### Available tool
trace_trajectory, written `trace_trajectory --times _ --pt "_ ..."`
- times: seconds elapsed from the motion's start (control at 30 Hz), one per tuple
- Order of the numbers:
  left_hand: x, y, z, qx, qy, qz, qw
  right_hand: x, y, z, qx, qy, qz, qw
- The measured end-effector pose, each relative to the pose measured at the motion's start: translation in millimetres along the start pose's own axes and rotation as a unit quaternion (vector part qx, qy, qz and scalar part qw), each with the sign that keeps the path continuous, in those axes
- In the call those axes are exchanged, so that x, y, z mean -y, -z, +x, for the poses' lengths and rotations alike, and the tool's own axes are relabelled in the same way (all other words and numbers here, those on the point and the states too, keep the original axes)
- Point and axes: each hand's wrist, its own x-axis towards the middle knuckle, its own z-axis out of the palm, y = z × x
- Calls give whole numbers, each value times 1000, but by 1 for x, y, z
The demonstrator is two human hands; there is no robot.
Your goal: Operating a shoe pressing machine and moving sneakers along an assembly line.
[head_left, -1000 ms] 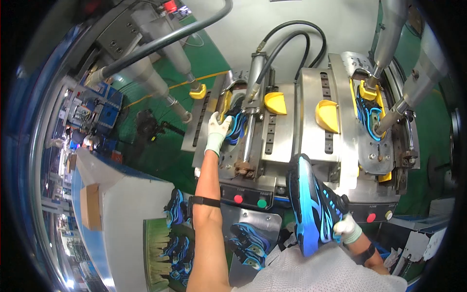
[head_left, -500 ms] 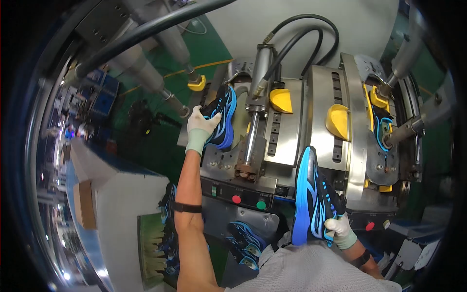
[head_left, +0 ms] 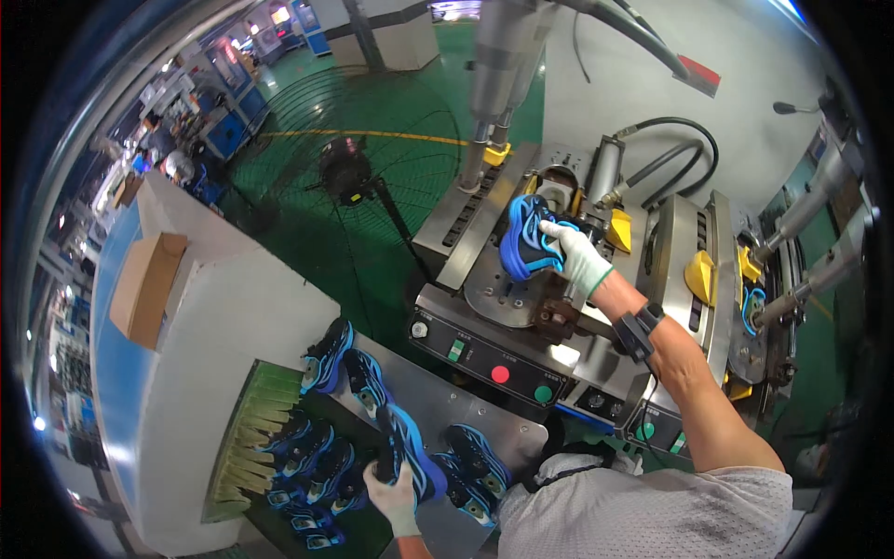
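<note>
Low at the left, my gloved left hand (head_left: pixel 393 496) grips a black and blue sports shoe (head_left: pixel 413 455) by one end, over the metal shelf. My right hand (head_left: pixel 579 259), in a white glove, reaches out to the press machine. Its fingers are closed on another black and blue sports shoe (head_left: pixel 527 244), held tilted over the machine's metal plate (head_left: pixel 498 293). Whether that shoe touches the plate I cannot tell. More shoes (head_left: pixel 328 356) of the same kind lie along the shelf beside my left hand, and a pair (head_left: pixel 473 475) sits to its right.
Green bristle-like strips (head_left: pixel 244 447) hang at an opening in the white housing, with several shoes before it. A cardboard box (head_left: pixel 149 289) sits on the housing. The control panel (head_left: pixel 484 359) has red and green buttons. A caged fan (head_left: pixel 346 172) stands behind. Yellow pads (head_left: pixel 700 277) line the machine.
The view has turned left. My left hand has gone from the machine down to the shelf. My right hand has risen from beside my lap to the left station, holding a shoe.
</note>
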Motion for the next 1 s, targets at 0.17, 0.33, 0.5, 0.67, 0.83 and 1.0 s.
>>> trace_trajectory --times 0.17,0.33,0.5,0.67,0.83,1.0 --pt "72 37 -79 -72 133 119 981 -13 29 116 -135 90 -315 935" --pt "152 24 -154 -120 261 113 951 -44 -37 143 -220 83 -526 817" --pt "159 -23 -191 -125 272 110 948 -16 53 206 -187 179 -589 766" --pt "170 -18 -195 -33 305 72 949 16 75 186 -14 182 -496 849" --pt "186 -2 -201 -48 319 123 939 -98 -48 -90 133 357 -442 812" --pt "189 -6 -193 11 295 128 947 -211 93 -177 160 322 -801 478"
